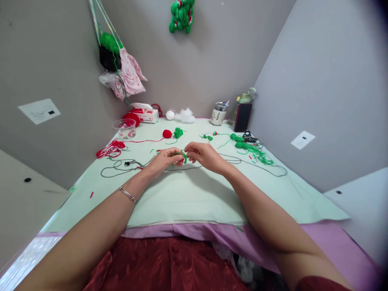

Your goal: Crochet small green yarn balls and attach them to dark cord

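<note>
A small curved green-and-red yarn piece (184, 158) is above the worktop (194, 198), in the left hand (167, 158), which pinches it between thumb and fingers. The right hand (202, 154) is just beside it with its fingertips drawn together; whether they grip a strand or a fine tool, I cannot tell. The step in hand looks like close fingertip work on this piece, and the next move seems to call for a steady left pinch and fine control on the right.

Beyond the left hand lie a round red yarn ball (167, 133) and a loose green yarn bundle (178, 132). Farther off to its left, a clear round plastic tub (125, 131) shows coloured patches, perhaps contents, perhaps print. Behind that, a red-and-white cardboard tissue box (150, 116) has white tissue (142, 106) sticking out. Beyond the right hand, a cylindrical canister with a pale label (218, 116) holds several pens (225, 104)
</note>
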A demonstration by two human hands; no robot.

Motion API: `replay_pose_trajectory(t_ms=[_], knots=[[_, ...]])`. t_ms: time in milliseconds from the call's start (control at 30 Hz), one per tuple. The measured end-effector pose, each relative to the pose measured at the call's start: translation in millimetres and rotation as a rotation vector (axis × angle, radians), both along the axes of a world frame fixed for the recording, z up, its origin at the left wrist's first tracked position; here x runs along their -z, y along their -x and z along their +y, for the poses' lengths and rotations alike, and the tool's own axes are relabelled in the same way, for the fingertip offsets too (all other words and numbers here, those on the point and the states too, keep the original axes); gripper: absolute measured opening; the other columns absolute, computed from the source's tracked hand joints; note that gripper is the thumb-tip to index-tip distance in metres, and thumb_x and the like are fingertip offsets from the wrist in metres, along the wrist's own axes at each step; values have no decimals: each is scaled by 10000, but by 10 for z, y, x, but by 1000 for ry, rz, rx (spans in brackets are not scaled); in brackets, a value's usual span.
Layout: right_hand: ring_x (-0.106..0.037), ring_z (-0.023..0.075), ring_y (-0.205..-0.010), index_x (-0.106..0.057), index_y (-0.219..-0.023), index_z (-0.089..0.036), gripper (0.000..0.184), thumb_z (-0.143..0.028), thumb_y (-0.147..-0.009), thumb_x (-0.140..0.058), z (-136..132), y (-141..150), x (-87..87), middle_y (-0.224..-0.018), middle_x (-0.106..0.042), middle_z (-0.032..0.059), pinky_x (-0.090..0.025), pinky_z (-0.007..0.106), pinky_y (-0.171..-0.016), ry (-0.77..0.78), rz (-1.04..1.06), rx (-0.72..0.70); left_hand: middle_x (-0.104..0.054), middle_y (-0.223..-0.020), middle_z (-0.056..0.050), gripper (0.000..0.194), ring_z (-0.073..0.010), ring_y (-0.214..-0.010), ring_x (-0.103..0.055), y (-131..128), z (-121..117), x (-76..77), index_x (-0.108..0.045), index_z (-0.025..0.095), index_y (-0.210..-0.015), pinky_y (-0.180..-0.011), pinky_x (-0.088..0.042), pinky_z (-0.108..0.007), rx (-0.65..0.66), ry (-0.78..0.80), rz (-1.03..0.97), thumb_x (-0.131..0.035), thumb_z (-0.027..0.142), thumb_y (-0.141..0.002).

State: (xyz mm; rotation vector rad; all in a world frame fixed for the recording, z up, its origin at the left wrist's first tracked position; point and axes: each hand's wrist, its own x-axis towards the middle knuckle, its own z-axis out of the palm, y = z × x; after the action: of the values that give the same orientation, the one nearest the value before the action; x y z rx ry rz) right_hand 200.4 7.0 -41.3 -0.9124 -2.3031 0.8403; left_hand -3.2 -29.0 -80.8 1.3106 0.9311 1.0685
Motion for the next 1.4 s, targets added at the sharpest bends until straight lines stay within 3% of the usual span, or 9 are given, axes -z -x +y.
replay_pose_trajectory(t_ms=[200,333,533,700,867,933,1067,1133,1400], knots=[[-588,139,-677,-587,-1052,-243,146,-237,-954,-480,-133,38,-55,-764,-676,-10,-396,235,-640,-191,-88,4,-642,-806,-8,268,-148,-770,-606,-18,-14,-20,-669,166,-832,-842,-482,-340,-2,9,13,-762,399,-741],[-572,126,-680,-658,-922,-220,162,-189,-951,-501,-141,66,-41,-795,-671,13,-365,237,-647,-373,-185,-38,-629,-755,-5,253,-142,-718,-590,-41,-23,-31,-660,156,-821,-800,-476,-327,-21,44,84,-748,374,-727],[-569,118,-707,-695,-878,-204,164,-261,-948,-557,-164,127,-28,-988,-672,58,-399,253,-622,-485,176,-2,-606,-820,-9,219,-149,-794,-581,-34,-34,-103,-652,169,-824,-820,-508,-339,-3,17,0,-727,351,-730],[-554,107,-651,-662,-864,-192,164,-322,-932,-589,-249,127,-170,-930,-668,58,-421,256,-575,-369,451,38,-589,-686,13,191,-118,-653,-546,-56,-26,-50,-613,162,-735,-744,-494,-308,-52,39,109,-737,293,-671],[-544,100,-474,-498,-890,-216,305,-513,-924,-562,-198,28,-301,-666,-650,-10,-386,218,-442,258,521,-81,-629,-740,-5,247,-131,-684,-588,-46,-4,7,-642,158,-812,-790,-505,-333,-21,73,73,-746,351,-699],[-507,100,-445,-476,-849,-218,360,-553,-884,-604,-133,-38,-353,-548,-556,-47,-379,213,-430,390,525,-93,-627,-725,3,252,-126,-657,-585,-34,4,-8,-640,163,-822,-785,-503,-334,-23,83,70,-752,352,-699],[-318,73,-419,-460,-811,-235,363,-540,-863,-648,0,-193,-481,-513,-260,-103,-359,209,-445,238,807,87,-611,-725,14,224,-122,-664,-574,-28,-4,-78,-646,173,-812,-766,-496,-321,-22,64,24,-758,331,-700],[-291,75,-432,-449,-800,-238,355,-530,-876,-636,54,-252,-518,-544,-217,-96,-348,214,-452,187,860,138,-617,-757,6,222,-130,-708,-581,-31,-20,-110,-654,179,-824,-784,-497,-325,-8,44,-30,-763,333,-709],[-426,93,-502,-580,-867,-197,255,-424,-815,-684,89,-219,-369,-584,-464,-52,-283,232,-464,265,574,67,-645,-846,-18,281,-131,-779,-581,-27,-56,-117,-697,167,-909,-876,-485,-339,-3,28,-68,-785,372,-738]])
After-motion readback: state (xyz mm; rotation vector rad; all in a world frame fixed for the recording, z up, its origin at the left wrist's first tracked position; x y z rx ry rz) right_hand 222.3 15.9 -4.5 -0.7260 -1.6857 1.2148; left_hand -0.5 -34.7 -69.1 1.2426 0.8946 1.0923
